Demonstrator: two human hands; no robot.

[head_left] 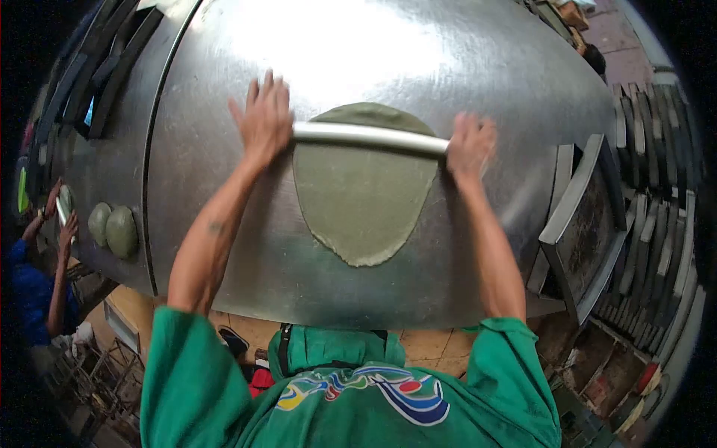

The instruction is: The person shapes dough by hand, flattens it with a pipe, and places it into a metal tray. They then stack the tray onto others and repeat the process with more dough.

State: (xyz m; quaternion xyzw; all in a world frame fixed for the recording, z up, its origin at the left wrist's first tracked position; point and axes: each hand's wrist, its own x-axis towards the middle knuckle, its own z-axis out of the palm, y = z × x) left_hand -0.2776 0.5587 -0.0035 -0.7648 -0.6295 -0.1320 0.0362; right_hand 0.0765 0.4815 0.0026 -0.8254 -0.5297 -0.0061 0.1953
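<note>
A pale, smooth rolling pin (366, 137) lies across a flat, rounded sheet of greenish-grey dough-like material (366, 198). The sheet narrows toward me, with a ragged near edge, and its far edge looks thicker beyond the pin. My left hand (265, 123) presses its palm on the pin's left end, fingers stretched out and apart. At the other end, my right hand (470, 142) touches the pin; it is blurred, its fingers loosely bent and apart. Both hands are beside the sheet, above the metal table (254, 257).
Two greenish lumps (113, 230) sit left of the table seam. A co-worker in a blue sleeve (33, 276) handles another pin at far left. Dark frames (116, 63) lie at upper left. A tilted frame (582, 216) stands by the right edge, near stacked slats (657, 142).
</note>
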